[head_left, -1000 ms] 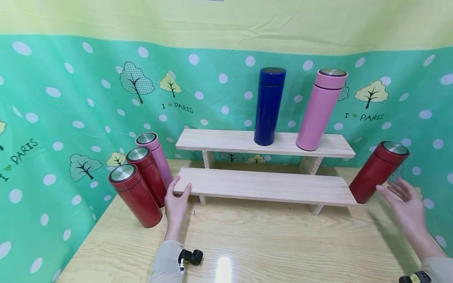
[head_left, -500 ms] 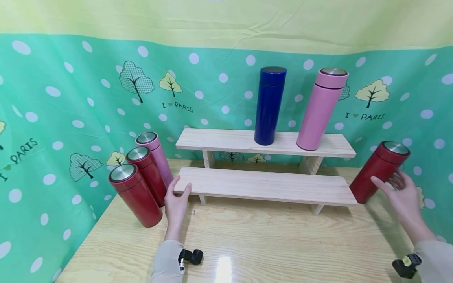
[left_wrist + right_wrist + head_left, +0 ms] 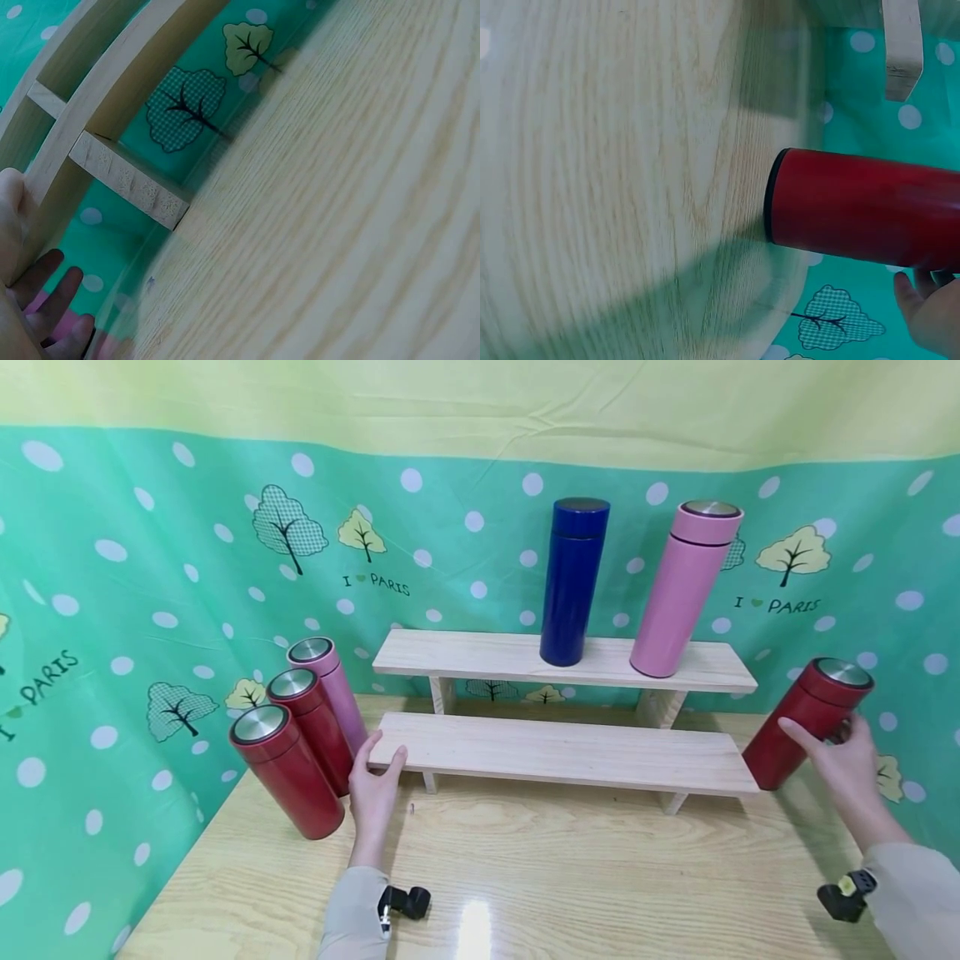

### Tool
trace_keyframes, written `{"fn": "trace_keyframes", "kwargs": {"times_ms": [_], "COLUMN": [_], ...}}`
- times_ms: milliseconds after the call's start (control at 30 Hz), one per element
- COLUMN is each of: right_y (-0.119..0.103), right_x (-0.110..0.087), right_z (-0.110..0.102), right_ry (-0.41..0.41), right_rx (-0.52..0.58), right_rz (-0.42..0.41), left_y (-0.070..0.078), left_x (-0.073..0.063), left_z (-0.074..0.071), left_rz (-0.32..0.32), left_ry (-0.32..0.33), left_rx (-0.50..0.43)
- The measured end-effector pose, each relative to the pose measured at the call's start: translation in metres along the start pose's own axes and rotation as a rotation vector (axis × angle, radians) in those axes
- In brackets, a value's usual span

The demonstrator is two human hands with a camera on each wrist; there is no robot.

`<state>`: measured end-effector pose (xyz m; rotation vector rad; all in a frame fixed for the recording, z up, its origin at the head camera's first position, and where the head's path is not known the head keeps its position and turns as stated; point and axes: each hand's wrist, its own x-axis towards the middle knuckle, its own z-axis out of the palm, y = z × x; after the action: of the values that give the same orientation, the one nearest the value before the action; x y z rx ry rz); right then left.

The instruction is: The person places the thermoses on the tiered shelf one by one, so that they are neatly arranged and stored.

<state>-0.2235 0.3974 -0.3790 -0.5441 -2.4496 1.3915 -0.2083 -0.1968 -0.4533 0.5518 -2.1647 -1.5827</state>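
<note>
My left hand (image 3: 372, 793) grips the left end of the lower board of a pale wooden two-tier shelf (image 3: 555, 749), thumb at the front edge. In the left wrist view, several fingertips (image 3: 56, 300) reach past the board's end. At the right, a red thermos flask (image 3: 806, 722) with a silver lid stands on the table beside the shelf. My right hand (image 3: 843, 768) is round its right side, thumb across the front and fingers partly hidden behind it. In the right wrist view, the flask's black-rimmed base (image 3: 774, 196) is on the tabletop, fingers at its side.
On the upper board stand a blue flask (image 3: 574, 583) and a pink flask (image 3: 684, 589). Left of my left hand, two red flasks (image 3: 288, 772) and a pink flask (image 3: 337, 697) stand close together. A patterned green cloth (image 3: 450, 543) hangs behind the wooden table (image 3: 562, 868).
My right hand has moved left and in to the red thermos flask, its thumb now across the front and its fingers behind. My left hand stays on the shelf.
</note>
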Motion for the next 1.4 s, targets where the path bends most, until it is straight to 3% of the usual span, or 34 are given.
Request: {"fn": "trace_keyframes", "kwargs": {"times_ms": [533,900,1233,1400], "right_y": [0.001,0.0,-0.002,-0.007], "right_x": [0.003,-0.001,-0.005,-0.008], "right_z": [0.002,0.001,-0.002,-0.002], "right_ry": [0.008,0.044,0.107,0.192], "right_rx": [0.031,0.018,-0.007,0.005], "right_rz": [-0.013,0.024,-0.028,-0.022], "left_y": [0.001,0.001,0.001,0.002], "left_x": [0.0,0.0,-0.002,-0.001], "left_z": [0.0,-0.001,0.0,0.0], "left_rz": [-0.003,-0.003,0.007,0.009], "left_ry": [0.008,-0.01,0.006,0.004], "left_rx": [0.001,-0.012,-0.018,-0.015]}}
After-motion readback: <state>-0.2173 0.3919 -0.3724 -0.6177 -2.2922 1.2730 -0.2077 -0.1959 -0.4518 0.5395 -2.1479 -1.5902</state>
